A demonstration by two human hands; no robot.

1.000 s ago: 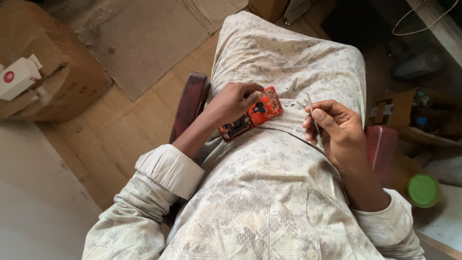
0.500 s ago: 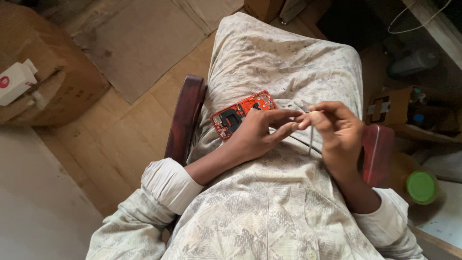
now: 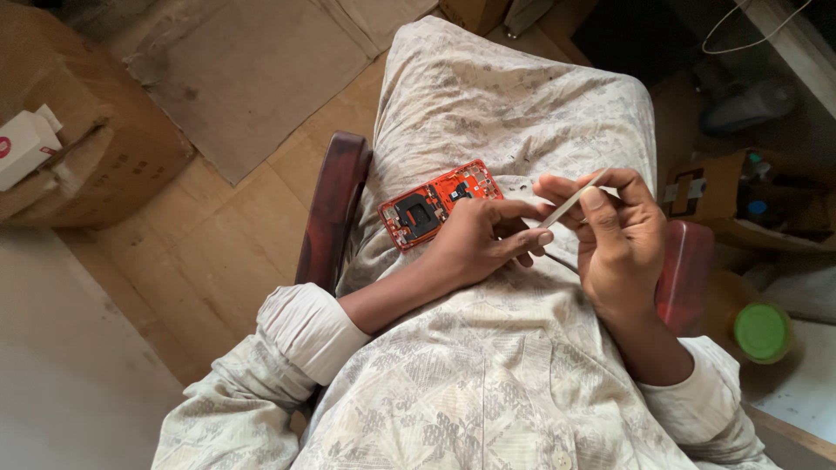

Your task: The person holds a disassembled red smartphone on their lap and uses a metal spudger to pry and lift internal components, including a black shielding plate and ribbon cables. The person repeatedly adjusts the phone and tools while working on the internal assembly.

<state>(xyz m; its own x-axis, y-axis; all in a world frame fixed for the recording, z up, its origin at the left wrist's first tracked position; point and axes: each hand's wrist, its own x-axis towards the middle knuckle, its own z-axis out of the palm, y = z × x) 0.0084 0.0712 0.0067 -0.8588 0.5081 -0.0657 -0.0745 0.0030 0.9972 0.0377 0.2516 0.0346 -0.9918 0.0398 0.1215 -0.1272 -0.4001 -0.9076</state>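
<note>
A red phone housing [image 3: 435, 204] with its inner parts exposed lies on my lap, on the pale patterned cloth. My left hand [image 3: 483, 242] rests beside its right end, and the fingers stretch toward the thin metal tool [image 3: 570, 200]. My right hand [image 3: 618, 239] pinches that tool between thumb and fingers, its lower tip meeting the left fingertips. I cannot tell whether something tiny sits between them.
Dark red chair arms [image 3: 335, 209] [image 3: 684, 270] flank my lap. On the left stand a cardboard box [image 3: 96, 157] and a small white box [image 3: 24, 144], with a cardboard sheet [image 3: 252, 70] on the wooden floor. A green-lidded jar [image 3: 760, 331] and a cluttered carton [image 3: 723, 187] are at right.
My left hand has let go of the red phone housing, which now lies on my lap, and moved right to the tool's tip. The right hand tilted the tool.
</note>
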